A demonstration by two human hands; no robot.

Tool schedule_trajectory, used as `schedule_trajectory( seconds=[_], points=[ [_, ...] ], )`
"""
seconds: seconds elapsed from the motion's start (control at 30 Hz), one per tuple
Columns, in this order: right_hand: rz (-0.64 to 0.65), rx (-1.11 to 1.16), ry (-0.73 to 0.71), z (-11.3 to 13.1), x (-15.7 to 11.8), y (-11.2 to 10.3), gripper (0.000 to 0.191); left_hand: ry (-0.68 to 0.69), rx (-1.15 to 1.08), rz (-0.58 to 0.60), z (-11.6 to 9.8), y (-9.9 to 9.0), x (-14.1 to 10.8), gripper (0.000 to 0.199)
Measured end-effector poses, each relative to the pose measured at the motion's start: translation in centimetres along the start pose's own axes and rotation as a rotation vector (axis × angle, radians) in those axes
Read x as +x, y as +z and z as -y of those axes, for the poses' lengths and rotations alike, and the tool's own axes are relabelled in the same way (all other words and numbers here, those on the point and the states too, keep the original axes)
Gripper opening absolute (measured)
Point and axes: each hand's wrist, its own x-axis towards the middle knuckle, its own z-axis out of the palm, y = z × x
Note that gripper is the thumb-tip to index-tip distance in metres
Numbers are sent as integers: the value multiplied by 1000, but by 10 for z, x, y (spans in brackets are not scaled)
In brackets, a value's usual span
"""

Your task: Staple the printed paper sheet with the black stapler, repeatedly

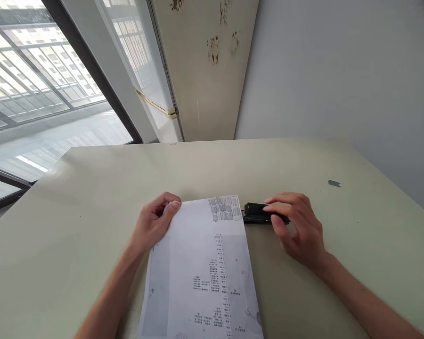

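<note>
Printed white paper (194,245), perhaps several sheets, lies on the table in front of me. My left hand (159,216) pinches its upper left corner, thumb on top. A black stapler (256,214) lies sideways at the paper's upper right edge, its left end touching or just under that edge. Over the stapler's right end is my right hand (298,228), fingers apart and slightly curled, fingertips at its top and the thumb near its front side. The hand does not look closed around it.
A small grey strip (334,183) lies on the pale table (374,245) at the right. Beyond the table's far edge stand a grey wall (321,70), a stained beige panel (205,84) and, at the left, glass windows (38,70) with railings outside.
</note>
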Motion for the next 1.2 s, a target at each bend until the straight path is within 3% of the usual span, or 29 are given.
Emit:
schedule_trajectory(
  seconds=[0.17, 0.5, 0.57, 0.73, 1.0, 1.2],
  points=[
    [13, 22, -165, 19, -2, 2, 25, -8, 8, 18, -2, 3, 1, 36],
    [88, 48, -217, 34, 3, 7, 12, 13, -3, 89, -8, 9, 0, 35],
    [87, 52, -194, 40, 5, 7, 5, 11, -8, 98, -9, 10, -1, 35],
    [57, 59, -125, 45, 8, 12, 16, 28, -11, 104, -11, 12, -3, 33],
    [-61, 65, 24, 18, 1, 10, 17, -20, -6, 54, -14, 23, -4, 34],
    [7, 143, 249, 13, -3, 4, 21, -64, -90, -39, -10, 19, -8, 38]
  ],
)
